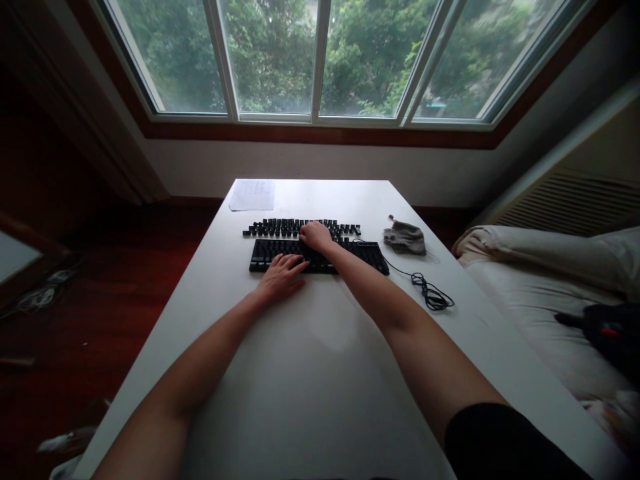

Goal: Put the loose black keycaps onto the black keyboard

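A black keyboard (365,252) lies on the white table with its long side toward me. Just behind it, loose black keycaps (280,227) are laid out in rows. My left hand (281,277) rests flat at the keyboard's front edge, fingers stretched over its lower left keys. Reaching across the keyboard, my right hand (316,235) is at the gap between its back edge and the keycap rows. Its fingers are curled together; whatever is in them is hidden.
A coiled black cable (434,295) runs off the keyboard to the right. Behind the cable lies a grey cloth pouch (405,238). Printed paper (253,195) is at the table's far left corner. A pale sofa (520,287) stands right of the white table (320,333).
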The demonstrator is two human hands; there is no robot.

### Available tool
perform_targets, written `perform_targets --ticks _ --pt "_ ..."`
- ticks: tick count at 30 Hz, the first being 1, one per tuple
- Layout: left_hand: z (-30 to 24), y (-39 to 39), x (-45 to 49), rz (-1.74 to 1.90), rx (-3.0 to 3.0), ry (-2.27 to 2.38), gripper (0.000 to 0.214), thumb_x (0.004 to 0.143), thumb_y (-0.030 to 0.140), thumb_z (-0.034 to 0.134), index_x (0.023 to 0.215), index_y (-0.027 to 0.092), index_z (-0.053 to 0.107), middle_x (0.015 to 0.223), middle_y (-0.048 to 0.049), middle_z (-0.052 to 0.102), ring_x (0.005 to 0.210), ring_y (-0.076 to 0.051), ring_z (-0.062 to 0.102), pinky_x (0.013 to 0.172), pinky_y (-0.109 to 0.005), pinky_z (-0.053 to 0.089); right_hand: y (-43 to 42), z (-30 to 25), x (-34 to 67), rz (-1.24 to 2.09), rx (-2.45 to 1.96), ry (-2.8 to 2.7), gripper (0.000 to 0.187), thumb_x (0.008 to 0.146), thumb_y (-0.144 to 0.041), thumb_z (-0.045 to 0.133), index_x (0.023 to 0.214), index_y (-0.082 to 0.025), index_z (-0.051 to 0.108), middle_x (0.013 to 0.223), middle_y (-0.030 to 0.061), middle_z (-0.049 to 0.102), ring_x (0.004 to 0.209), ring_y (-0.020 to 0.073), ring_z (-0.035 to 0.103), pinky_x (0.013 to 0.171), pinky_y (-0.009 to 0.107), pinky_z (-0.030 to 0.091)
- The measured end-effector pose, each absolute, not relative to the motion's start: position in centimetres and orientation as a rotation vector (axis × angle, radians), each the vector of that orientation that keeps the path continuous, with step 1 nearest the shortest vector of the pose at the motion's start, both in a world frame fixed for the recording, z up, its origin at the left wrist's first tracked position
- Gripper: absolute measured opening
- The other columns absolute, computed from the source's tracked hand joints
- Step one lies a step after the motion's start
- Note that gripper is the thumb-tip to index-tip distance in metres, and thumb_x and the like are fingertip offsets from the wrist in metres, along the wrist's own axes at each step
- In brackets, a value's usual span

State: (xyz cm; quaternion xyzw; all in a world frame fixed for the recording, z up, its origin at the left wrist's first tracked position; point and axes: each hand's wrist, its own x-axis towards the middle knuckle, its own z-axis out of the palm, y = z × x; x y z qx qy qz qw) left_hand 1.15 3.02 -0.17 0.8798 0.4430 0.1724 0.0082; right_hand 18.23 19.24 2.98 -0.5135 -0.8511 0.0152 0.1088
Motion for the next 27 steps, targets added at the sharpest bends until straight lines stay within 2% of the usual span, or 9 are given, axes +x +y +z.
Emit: perform_targets --ticks 4,9,13,18,24,27 --pt "-0.3 3.1 1.0 0.555 2.755 1.382 0.059 0.099 0.041 0.06 0.156 0.032 0.048 0.157 -0.0104 0.049 0.145 -0.032 0.041 0.124 -0.055 0.025 19.7 3.8 16.7 0.091 -1.683 -2.512 0.021 0.091 -0.036 0.072 0.101 -0.02 0.081 0.114 0.0176 0.075 0.113 0.0312 0.066 0.093 0.039 0.052" --pt "-0.4 3.2 0.9 0.56 2.758 1.388 0.059 0.098 0.04 0.06 0.155 0.031 0.048 0.157 -0.0104 0.049 0.145 -0.032 0.042 0.123 -0.055 0.026 19.8 4.6 16.0 0.106 -1.746 -2.518 0.021 0.091 -0.034 0.071 0.104 -0.02 0.079 0.115 0.0157 0.076 0.109 0.0284 0.069 0.09 0.035 0.052" --pt "-0.2 3.1 1.0 0.566 2.764 1.388 0.056 0.099 0.039 0.059 0.154 0.03 0.05 0.156 -0.0103 0.05 0.144 -0.032 0.043 0.122 -0.054 0.027 19.0 4.8 17.1 0.14 -1.572 -2.465 0.019 0.097 -0.034 0.064 0.106 -0.022 0.074 0.106 0.0103 0.077 0.102 0.0244 0.069 0.087 0.032 0.049" --pt "-0.1 2.9 1.2 0.595 2.758 1.398 0.053 0.1 0.038 0.057 0.152 0.029 0.052 0.154 -0.011 0.052 0.142 -0.032 0.044 0.121 -0.054 0.028 17.1 4.2 20.3 0.308 -1.284 -2.323 0.015 0.096 -0.027 0.063 0.108 -0.023 0.069 0.095 0.004 0.075 0.086 0.0196 0.065 0.079 0.028 0.044" --pt "-0.3 2.9 1.4 0.604 2.766 1.395 0.054 0.1 0.038 0.057 0.153 0.029 0.051 0.153 -0.0109 0.053 0.142 -0.031 0.044 0.12 -0.053 0.029 15.0 2.3 23.9 0.481 -1.094 -2.149 0.017 0.095 -0.029 0.057 0.107 -0.022 0.068 0.078 -0.0014 0.064 0.069 0.0161 0.055 0.069 0.026 0.04" --pt "-0.4 2.9 1.4 0.609 2.762 1.405 0.055 0.1 0.038 0.057 0.154 0.029 0.05 0.154 -0.0109 0.052 0.142 -0.031 0.044 0.121 -0.053 0.029 14.1 1.6 24.9 0.568 -1.031 -2.116 0.018 0.093 -0.029 0.056 0.106 -0.023 0.067 0.076 -0.0021 0.06 0.069 0.0158 0.052 0.067 0.026 0.04"
